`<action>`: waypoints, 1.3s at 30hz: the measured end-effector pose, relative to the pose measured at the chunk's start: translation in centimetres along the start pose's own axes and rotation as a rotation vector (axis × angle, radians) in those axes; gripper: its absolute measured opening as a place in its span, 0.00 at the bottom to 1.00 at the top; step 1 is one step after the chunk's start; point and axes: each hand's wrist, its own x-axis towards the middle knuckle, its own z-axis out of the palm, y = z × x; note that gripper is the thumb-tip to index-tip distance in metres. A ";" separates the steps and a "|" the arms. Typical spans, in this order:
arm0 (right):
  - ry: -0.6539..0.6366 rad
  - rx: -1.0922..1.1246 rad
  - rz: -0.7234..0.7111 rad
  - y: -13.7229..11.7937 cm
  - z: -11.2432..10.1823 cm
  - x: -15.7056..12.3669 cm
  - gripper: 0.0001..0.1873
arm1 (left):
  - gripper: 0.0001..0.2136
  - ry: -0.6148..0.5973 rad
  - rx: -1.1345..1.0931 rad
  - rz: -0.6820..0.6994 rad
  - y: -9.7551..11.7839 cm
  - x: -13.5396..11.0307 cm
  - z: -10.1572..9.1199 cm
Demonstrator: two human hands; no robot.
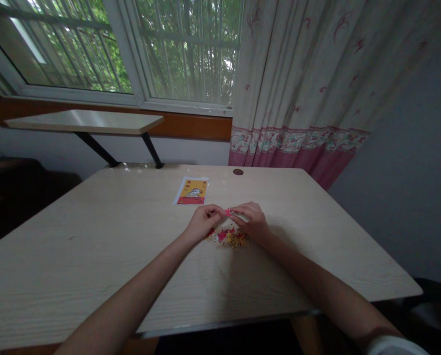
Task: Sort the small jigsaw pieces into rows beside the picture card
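Observation:
Between my fingertips, a small pink jigsaw piece (227, 212) is held up over the desk. My left hand (204, 220) pinches its left side, with the fingers closed. On the right side, my right hand (252, 219) grips it between thumb and fingers. Just below both hands lies a loose pile of jigsaw pieces (230, 237) in red, pink, yellow and white, partly covered by my hands. A picture card (191, 191) with a white cartoon animal on yellow and red lies flat beyond my left hand.
The pale wooden desk (113, 236) spreads around my hands. A raised shelf (87, 121) on black struts stands at the back left. A brown cable-hole cover (238, 172) sits near the back edge. Behind are a window (191, 54) and a curtain (298, 98).

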 end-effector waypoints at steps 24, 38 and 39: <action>0.111 -0.262 -0.063 0.9 -4.1 2.1 0.10 | 0.11 -0.205 0.732 0.373 0.3 -0.4 -2.1; 0.182 -0.352 -0.157 1.2 -3.7 1.9 0.09 | 0.11 -0.194 0.778 0.371 -0.1 -0.3 -2.5; 0.181 -0.350 -0.159 1.2 -3.7 1.9 0.08 | 0.11 -0.193 0.781 0.371 -0.1 -0.3 -2.5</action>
